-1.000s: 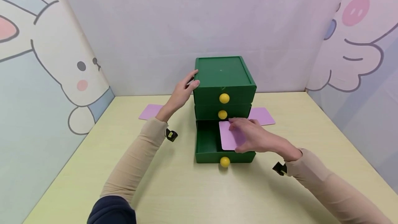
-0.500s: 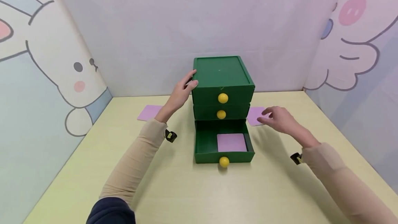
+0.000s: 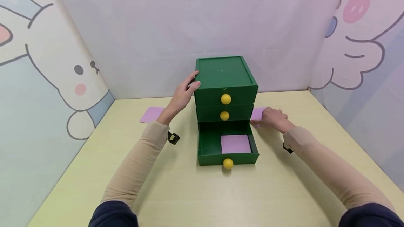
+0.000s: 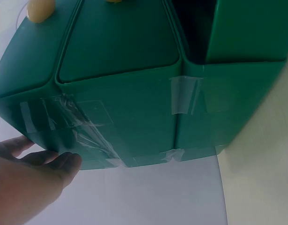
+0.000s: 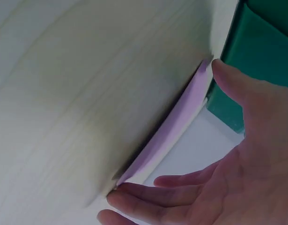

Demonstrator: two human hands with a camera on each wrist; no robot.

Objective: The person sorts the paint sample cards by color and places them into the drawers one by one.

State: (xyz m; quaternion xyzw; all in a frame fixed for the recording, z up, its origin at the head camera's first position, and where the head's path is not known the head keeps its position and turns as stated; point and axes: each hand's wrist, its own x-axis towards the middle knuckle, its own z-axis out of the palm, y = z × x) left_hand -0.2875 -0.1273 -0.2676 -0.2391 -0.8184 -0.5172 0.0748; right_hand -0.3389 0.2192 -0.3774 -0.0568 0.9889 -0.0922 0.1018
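Observation:
A green drawer cabinet point(image 3: 224, 72) with yellow ball knobs stands on the table, its bottom drawer point(image 3: 208, 143) pulled out. Inside that drawer lies a pink card point(image 3: 235, 144), toward the right. My left hand point(image 3: 182, 95) rests on the cabinet's upper left side, fingertips touching it, as the left wrist view also shows. To the right of the cabinet, my right hand point(image 3: 274, 119) is over another pink card point(image 3: 257, 113). In the right wrist view, thumb and fingertips meet opposite ends of this card point(image 5: 169, 126), which has a dark shadow along one edge.
A third pink card point(image 3: 152, 114) lies on the table left of the cabinet, behind my left forearm. The pale table point(image 3: 202, 199) backs onto a plain wall, with cartoon-printed panels point(image 3: 75, 73) at both sides. Clear tape point(image 4: 186, 96) joins the cabinet's tiers.
My right hand let go of a pink card in the open drawer, then moved right and reached down to the card beside the cabinet. My left hand has stayed on the cabinet.

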